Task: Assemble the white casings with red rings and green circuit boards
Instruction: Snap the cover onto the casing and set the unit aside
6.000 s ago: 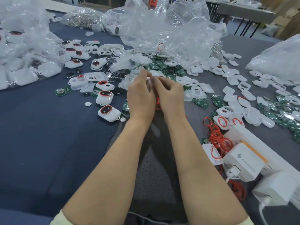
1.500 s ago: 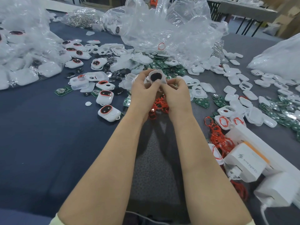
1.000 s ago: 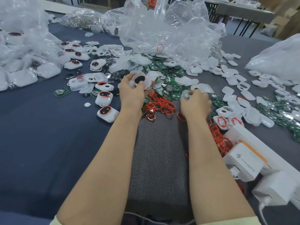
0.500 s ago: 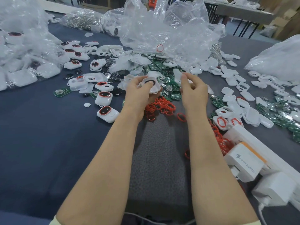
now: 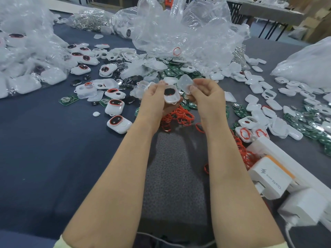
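White casing [image 5: 171, 95] sits in the left hand [image 5: 155, 99], fingers [image 5: 162, 85] curled round it, dark insert facing up, held just above the counter [image 5: 53, 158]. Right hand [image 5: 208, 97] pinches a tilted white cover piece [image 5: 185, 83] by its edge, just beside the casing; contact unclear. Red rings [image 5: 180, 115] are heaped on the counter under both hands. Green circuit boards [image 5: 172, 70] are scattered behind, finished casings [image 5: 119, 124] to the left.
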Action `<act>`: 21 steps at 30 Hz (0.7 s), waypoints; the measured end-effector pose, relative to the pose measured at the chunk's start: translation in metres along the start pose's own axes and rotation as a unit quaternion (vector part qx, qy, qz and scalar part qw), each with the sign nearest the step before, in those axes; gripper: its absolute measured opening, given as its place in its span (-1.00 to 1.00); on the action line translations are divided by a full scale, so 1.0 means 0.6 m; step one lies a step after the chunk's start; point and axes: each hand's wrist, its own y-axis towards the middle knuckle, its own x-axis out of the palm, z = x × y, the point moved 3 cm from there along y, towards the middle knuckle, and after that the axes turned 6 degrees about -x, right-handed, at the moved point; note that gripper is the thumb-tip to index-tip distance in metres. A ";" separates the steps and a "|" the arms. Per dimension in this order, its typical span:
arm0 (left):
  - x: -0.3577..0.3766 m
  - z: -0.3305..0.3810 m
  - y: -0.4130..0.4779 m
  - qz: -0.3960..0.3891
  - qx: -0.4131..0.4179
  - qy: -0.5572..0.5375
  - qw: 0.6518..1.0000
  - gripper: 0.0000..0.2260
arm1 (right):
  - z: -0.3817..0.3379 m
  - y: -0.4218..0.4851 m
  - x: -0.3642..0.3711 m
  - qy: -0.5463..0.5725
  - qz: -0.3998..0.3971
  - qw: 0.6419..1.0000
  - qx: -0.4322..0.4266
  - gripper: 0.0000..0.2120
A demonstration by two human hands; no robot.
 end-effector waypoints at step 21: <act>0.001 -0.010 0.015 0.037 0.040 0.098 0.994 -0.81 | -0.001 -0.020 0.059 -0.124 -0.003 0.992 -0.012 -0.90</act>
